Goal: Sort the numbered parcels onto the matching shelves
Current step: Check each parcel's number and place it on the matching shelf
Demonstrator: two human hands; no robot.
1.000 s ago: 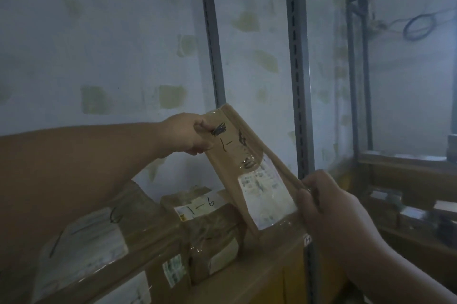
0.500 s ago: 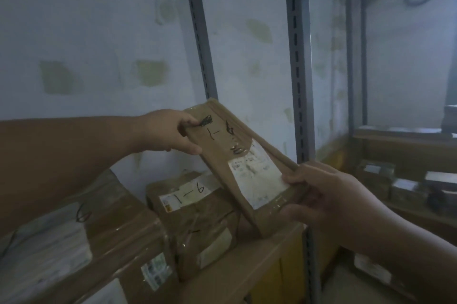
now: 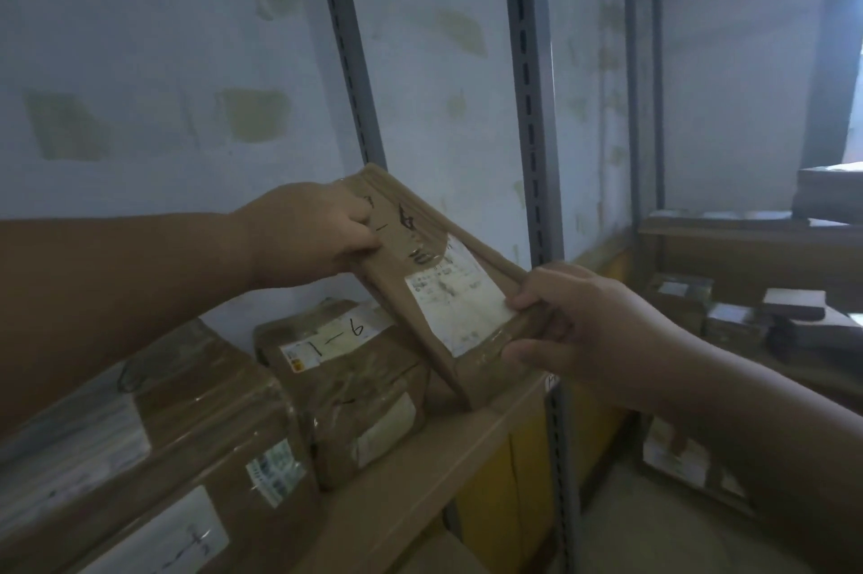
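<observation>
I gripped the parcel (image 3: pixel 434 288) at both ends, left hand (image 3: pixel 322 232) high, right hand (image 3: pixel 579 330) low, its long axis slanting down toward the shelf (image 3: pixel 420 470).

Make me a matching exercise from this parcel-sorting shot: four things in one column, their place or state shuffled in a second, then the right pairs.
Things
1. flat parcel
2. parcel marked 1-6
3. left hand
4. right hand

Places or states
A. grips the flat parcel's lower end
B. lies on the wooden shelf
C. held tilted above the shelf by both hands
D. grips the flat parcel's upper end

Pairs: 1-C, 2-B, 3-D, 4-A
</observation>
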